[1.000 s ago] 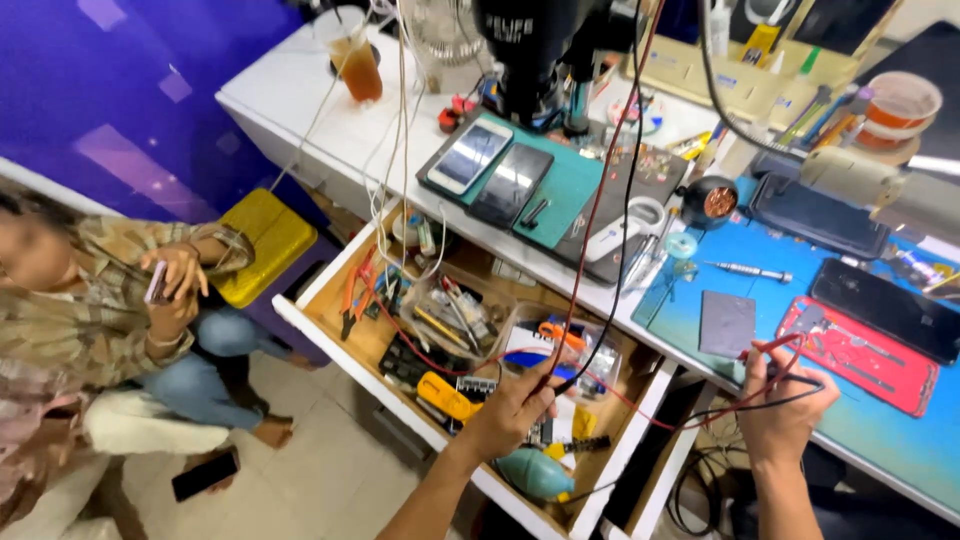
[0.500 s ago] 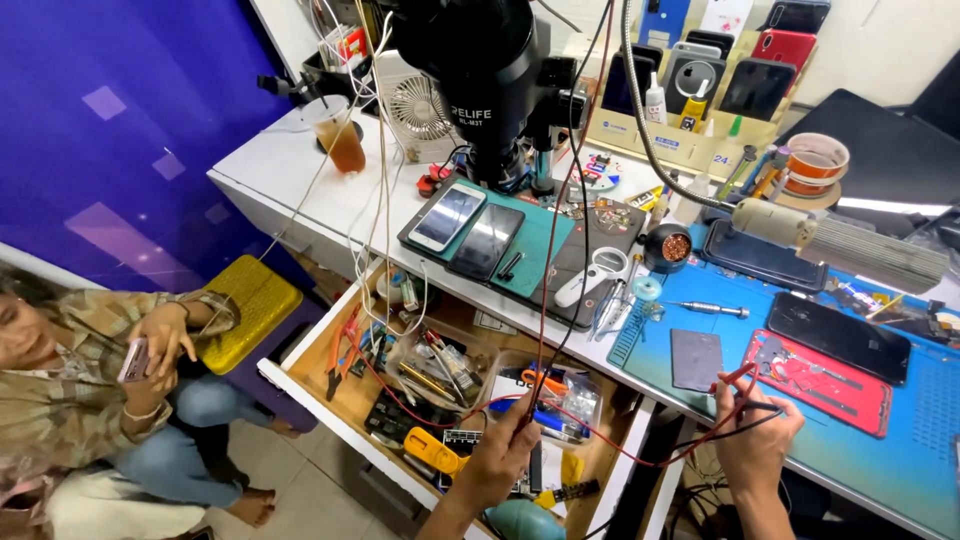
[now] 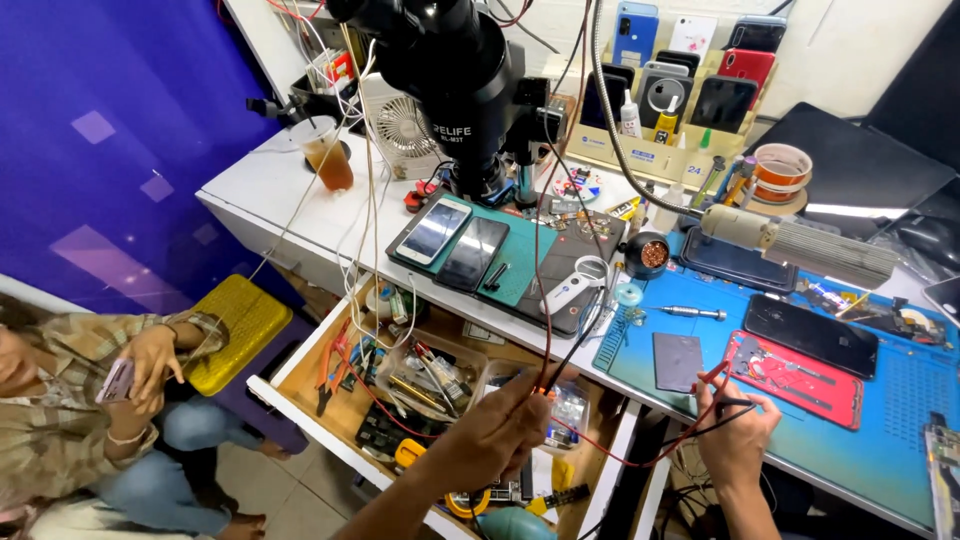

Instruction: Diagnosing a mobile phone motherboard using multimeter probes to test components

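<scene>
My left hand [image 3: 497,432] is closed around red and black test-lead wires [image 3: 560,350] above the open wooden drawer [image 3: 300,365]. The wires run up past the black microscope [image 3: 455,70]. At the front edge of the blue work mat [image 3: 900,400], my right hand [image 3: 735,435] pinches a red and a black probe [image 3: 712,378]. The probe tips lie beside a small dark grey plate [image 3: 677,360] and an opened red phone [image 3: 800,375]. A black phone [image 3: 810,335] rests just behind the red one.
Two phones [image 3: 455,240] lie on a green mat under the microscope, beside a white magnifier [image 3: 570,285]. A fan [image 3: 405,125], an iced drink [image 3: 328,155], a phone rack [image 3: 680,80] and tape rolls [image 3: 782,165] stand behind. A seated person [image 3: 90,400] and a yellow stool [image 3: 235,320] are left.
My view has tilted up toward the desk. My left hand has come up out of the drawer with the lead wires in its grip. My right hand stays at the mat edge with the probes.
</scene>
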